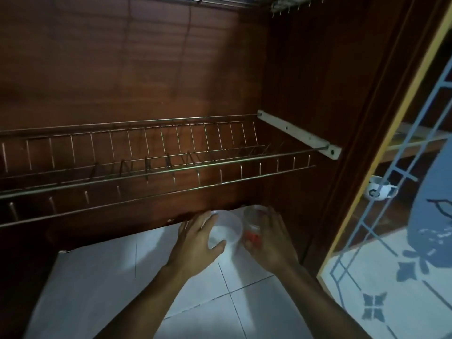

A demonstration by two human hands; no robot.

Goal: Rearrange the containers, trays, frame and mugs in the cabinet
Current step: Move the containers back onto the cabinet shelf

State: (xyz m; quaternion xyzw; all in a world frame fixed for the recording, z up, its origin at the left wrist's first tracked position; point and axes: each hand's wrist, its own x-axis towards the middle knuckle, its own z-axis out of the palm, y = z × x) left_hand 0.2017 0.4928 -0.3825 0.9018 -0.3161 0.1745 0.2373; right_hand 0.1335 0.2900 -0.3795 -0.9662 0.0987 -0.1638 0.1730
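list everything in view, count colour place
dish rack: 1, steel, across the cabinet
upper rack: 1, steel, top edge
bracket: 1, white, right cabinet wall
round container: 1, clear, below the cabinet
small container: 1, clear with red, right of it
mug: 1, white, behind the door, right
glass door: 1, yellow-edged, far right
tiles: several, white, bottom
left hand: 1, grips round container
right hand: 1, grips small container

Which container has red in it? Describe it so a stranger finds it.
Below the wire dish rack, two hands hold clear containers. The right hand grips the narrow container; unlike the wide container in the left hand, it shows red.
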